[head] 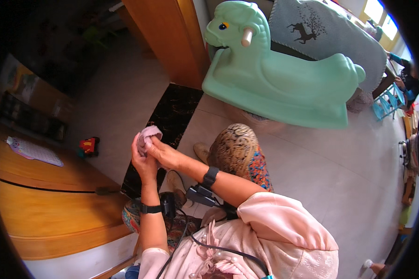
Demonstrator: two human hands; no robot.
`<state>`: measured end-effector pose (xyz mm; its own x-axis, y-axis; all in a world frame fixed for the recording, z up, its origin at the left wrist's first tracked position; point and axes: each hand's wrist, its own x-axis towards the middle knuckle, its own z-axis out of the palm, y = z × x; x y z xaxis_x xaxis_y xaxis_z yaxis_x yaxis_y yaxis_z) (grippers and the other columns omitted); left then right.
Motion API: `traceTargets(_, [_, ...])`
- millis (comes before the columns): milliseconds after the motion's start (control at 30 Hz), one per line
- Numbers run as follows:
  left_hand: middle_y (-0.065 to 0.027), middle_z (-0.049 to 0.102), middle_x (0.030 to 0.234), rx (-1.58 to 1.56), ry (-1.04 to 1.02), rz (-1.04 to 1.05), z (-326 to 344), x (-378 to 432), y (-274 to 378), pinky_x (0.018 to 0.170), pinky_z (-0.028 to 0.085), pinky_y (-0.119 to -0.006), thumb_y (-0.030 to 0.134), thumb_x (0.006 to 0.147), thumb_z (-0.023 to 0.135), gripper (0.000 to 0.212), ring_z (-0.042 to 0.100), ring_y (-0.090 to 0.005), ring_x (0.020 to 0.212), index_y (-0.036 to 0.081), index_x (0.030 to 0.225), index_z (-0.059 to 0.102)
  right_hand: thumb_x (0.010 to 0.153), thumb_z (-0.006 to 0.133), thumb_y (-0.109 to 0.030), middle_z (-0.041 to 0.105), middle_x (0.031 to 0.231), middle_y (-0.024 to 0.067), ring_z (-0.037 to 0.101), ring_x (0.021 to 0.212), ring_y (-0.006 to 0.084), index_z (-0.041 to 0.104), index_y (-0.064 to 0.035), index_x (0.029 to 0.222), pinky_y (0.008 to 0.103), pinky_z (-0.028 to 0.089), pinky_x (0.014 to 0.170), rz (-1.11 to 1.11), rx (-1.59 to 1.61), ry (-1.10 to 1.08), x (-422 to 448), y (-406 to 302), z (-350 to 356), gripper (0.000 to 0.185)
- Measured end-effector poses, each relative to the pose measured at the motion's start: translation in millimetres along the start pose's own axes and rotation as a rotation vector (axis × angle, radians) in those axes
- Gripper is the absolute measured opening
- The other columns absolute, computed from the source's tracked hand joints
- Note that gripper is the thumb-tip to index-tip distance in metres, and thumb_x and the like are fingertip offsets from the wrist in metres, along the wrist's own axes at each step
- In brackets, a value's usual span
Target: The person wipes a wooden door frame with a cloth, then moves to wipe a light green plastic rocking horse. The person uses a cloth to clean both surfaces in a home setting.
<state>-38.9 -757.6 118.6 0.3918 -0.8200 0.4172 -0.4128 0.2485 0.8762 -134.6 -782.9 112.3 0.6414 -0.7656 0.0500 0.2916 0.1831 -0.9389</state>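
Observation:
A crumpled pink cloth point(150, 134) is held between my two hands, in front of my knees and over the black threshold strip point(177, 108). My left hand point(144, 162) cups it from below, at its left side. My right hand point(162, 151) reaches across from the right, with its thumb and fingers pressed on the folded cloth. Part of the cloth hangs down behind my right hand. Both wrists wear black straps with small devices and cables.
Ahead stands a green plastic rocking horse point(286, 73) beside a brown door frame point(174, 42). Wooden drawers point(56, 209) flank my left, near a red toy point(89, 146) on the floor. At far right, a person point(406, 78) is by a blue folding stool point(388, 102).

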Motion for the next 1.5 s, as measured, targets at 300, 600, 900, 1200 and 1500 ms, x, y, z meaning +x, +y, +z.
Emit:
traceTargets(300, [-0.0136,0.055,0.102,-0.154,-0.268,0.154,55,3,8,0.081,0.043,-0.031,0.015,0.073,0.059,0.042,0.054,-0.021,0.092,-0.001,0.111,0.048,0.09,0.038,-0.041,0.046,0.099,0.0014,0.045,0.088,0.0087,0.031,-0.007,0.126,0.0237,0.043,0.072,-0.117,0.289,0.247,-27,-19,-38,0.05])
traceTargets(600, [-0.0104,0.056,0.101,-0.316,-0.547,0.097,137,-12,2,0.082,0.042,-0.028,0.009,0.071,0.062,0.042,0.054,-0.0167,0.092,0.0,0.11,0.048,0.082,0.055,-0.015,0.058,0.099,0.0042,0.053,0.087,0.0122,0.051,-0.0034,0.111,0.0254,0.044,0.076,-0.18,-0.572,0.838,-142,-93,-149,0.031])
traceTargets(900, [-0.0094,0.056,0.099,-0.326,-0.691,0.217,218,-22,77,0.08,0.043,-0.027,0.005,0.07,0.06,0.041,0.054,-0.015,0.09,-0.001,0.109,0.048,0.083,0.051,-0.02,0.049,0.108,0.0007,0.045,0.096,0.0112,0.046,-0.0115,0.113,0.0308,0.037,0.079,-0.55,-0.036,1.655,-297,-159,-300,0.031])
traceTargets(1200, [-0.0145,0.053,0.1,-0.243,-0.501,0.364,268,-16,101,0.078,0.045,-0.032,0.007,0.072,0.061,0.041,0.056,-0.0248,0.088,0.001,0.11,0.047,0.077,0.061,-0.034,0.022,0.136,0.0182,0.026,0.124,0.0286,0.018,-0.0027,0.133,0.0367,0.026,0.098,-0.511,-0.242,1.632,-329,-187,-357,0.078])
traceTargets(1500, [-0.0135,0.052,0.102,0.038,-0.43,0.758,325,11,109,0.082,0.042,-0.037,0.006,0.07,0.059,0.044,0.051,-0.0318,0.095,0.006,0.112,0.048,0.073,0.062,-0.048,0.02,0.135,0.0204,0.023,0.124,0.0303,0.015,-0.0034,0.134,0.0369,0.025,0.099,-0.549,-0.332,1.576,-336,-186,-425,0.089])
